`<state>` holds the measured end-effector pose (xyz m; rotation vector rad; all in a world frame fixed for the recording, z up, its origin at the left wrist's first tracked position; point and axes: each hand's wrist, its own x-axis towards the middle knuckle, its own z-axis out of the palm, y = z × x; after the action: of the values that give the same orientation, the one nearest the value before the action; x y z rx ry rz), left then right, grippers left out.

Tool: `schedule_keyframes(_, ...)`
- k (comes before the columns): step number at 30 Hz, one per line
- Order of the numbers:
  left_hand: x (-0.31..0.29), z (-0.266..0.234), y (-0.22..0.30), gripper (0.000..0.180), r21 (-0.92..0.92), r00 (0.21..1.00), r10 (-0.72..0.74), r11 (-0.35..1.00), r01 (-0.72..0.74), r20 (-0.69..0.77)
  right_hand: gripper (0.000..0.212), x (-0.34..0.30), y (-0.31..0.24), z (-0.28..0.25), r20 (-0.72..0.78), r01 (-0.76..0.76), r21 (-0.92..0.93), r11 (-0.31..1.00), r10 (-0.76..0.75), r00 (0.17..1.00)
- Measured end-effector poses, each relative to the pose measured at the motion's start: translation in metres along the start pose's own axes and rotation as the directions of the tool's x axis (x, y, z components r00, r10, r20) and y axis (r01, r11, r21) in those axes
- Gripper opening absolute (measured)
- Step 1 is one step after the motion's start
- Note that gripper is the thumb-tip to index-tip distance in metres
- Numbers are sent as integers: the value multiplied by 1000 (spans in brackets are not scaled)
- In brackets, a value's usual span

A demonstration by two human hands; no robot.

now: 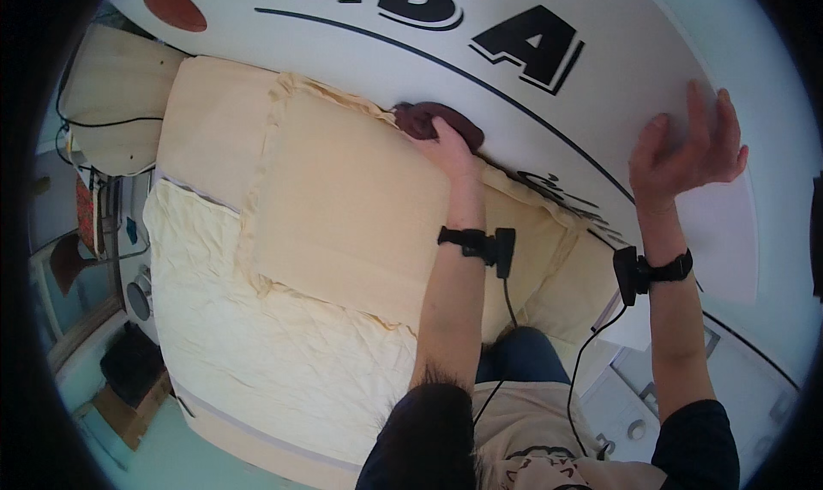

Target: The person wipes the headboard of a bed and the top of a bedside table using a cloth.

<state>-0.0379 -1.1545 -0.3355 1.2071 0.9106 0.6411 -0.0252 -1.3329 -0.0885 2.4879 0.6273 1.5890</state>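
Observation:
A bunched dark maroon cloth (461,128) is in my left hand (450,154), low on the white wall (360,57) just above the bed. My thumb lies over the cloth, and the other fingers are mostly hidden by it. My right hand (688,157) is raised at the right, fingers spread, at the wall; whether it touches the wall I cannot tell. Under my left forearm lies a large cream pillow (343,203) with a ruffled edge. A second ruffled pillow (536,224) shows to the right of that forearm.
A wrinkled cream sheet (257,318) covers the bed. Black straps with cables sit on both my wrists. The wall carries big dark lettering, a curved line and a red disc (175,7). A wooden board (111,100) stands left; a white cabinet (634,404) is lower right.

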Motion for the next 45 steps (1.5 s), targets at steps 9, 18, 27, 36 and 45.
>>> schedule_keyframes(9, -155, 6, 46, 66, 97, 951, -239, 970, 224, 197, 44, -4, -2, -1, 5, -62, 22, 998, 62, 998)
schedule_keyframes(18, -109, 19, 8, 49, -92, 1000, 19, 996, -18, 7, 51, -1, -8, -12, 63, -74, 113, 991, 67, 996)
schedule_keyframes(27, -223, 29, -3, 56, -93, 993, -27, 995, 38, 117, 45, -2, -6, -21, 105, -105, 218, 970, 84, 991)
schedule_keyframes(36, -173, 25, -2, 58, -155, 1000, -1, 988, 3, 10, 47, -3, -6, -26, 136, -46, 224, 974, 15, 991)
schedule_keyframes(45, -235, 17, 5, 56, -118, 978, -138, 981, 157, 157, 44, -6, -7, -12, 80, -18, 174, 985, 4, 997)
